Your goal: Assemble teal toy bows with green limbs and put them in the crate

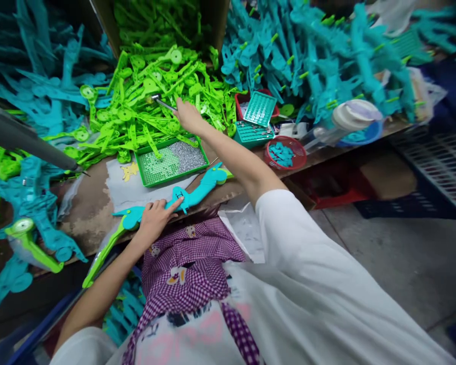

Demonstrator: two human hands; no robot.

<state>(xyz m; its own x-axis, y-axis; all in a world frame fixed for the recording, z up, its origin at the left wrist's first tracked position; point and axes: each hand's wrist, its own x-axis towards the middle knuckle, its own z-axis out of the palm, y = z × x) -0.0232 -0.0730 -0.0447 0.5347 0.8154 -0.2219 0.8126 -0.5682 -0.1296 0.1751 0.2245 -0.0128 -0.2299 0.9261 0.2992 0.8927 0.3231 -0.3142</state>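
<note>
My right hand point(190, 117) is closed around a small hammer point(166, 104), raised over the heap of lime-green plastic parts point(152, 91). Along the table's front edge lies a long teal plastic part point(201, 192) with lime-green arms at both ends. My left hand point(155, 218) holds this part down, its index finger stretched out beside a small slotted bracket point(179, 196) on the part. Just behind it stands a green tray point(171, 177) with many small metal pins in its right half.
Teal parts pile up at the left point(53, 96) and back right point(307, 56). A red basket point(300, 157) of small teal pieces stands right, near teal trays point(247, 134) and a white-lidded container point(353, 114). A grey pointed tool point(26, 139) juts in from the left.
</note>
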